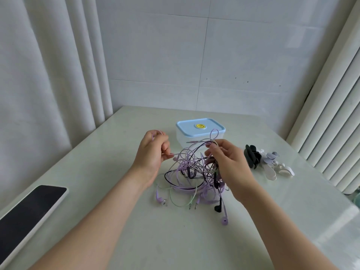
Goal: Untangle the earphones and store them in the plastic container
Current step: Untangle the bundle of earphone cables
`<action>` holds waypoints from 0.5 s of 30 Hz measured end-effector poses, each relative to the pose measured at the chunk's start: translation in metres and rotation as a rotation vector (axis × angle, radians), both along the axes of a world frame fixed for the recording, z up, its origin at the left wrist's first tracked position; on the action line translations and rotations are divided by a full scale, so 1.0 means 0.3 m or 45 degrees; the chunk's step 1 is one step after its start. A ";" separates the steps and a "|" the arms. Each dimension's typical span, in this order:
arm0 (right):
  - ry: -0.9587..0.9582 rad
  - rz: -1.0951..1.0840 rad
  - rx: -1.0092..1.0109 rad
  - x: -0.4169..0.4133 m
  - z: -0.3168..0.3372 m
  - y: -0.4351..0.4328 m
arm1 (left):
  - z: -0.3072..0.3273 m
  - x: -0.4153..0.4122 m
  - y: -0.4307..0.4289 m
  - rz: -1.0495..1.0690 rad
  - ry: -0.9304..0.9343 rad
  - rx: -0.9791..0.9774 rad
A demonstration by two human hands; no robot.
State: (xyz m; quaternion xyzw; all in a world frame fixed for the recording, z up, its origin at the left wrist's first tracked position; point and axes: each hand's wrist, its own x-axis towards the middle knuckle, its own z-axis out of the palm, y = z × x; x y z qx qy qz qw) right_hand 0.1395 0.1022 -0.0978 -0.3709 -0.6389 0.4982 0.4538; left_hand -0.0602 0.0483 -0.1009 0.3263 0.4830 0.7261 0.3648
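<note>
The left hand [153, 151] has its fingers curled in, pinching a lilac strand between thumb and fingertips, with a small loop of the same cable showing over the knuckles. The right hand [228, 162] is curled too, its fingertips nipping several strands at the top of the earphones [191, 172] – a knot of lilac, black and pale green cable held between the two hands. The upper loops are lifted; the lower part trails onto the tabletop [116, 221], where earbuds and plugs lie spread at 6 o'clock from the knot.

At 12 o'clock from the tangle, just behind it, the plastic container [200, 133] stands on the tabletop with its pale blue lid on and a yellow disc at the lid's centre. At 3 o'clock, beyond the right hand, lies a small heap of black clips [252, 156] and white clips [276, 166]. Well apart at 8 o'clock, a dark-screened device [29, 207] lies flat at the tabletop's edge.
</note>
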 end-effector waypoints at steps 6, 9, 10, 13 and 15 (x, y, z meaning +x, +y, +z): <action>0.058 0.079 0.125 0.003 0.000 -0.006 | -0.013 -0.005 -0.046 0.054 1.031 -0.097; 0.096 -0.002 0.187 0.004 0.002 -0.004 | -0.024 -0.013 -0.045 0.139 1.261 -0.017; 0.106 -0.014 0.195 0.007 0.004 -0.004 | -0.024 -0.012 -0.045 0.159 1.298 0.005; 0.117 0.010 0.202 0.014 0.006 -0.005 | -0.029 -0.008 -0.039 0.135 1.350 -0.006; 0.118 0.023 0.188 0.011 0.004 -0.008 | -0.038 -0.003 -0.032 0.063 1.358 -0.056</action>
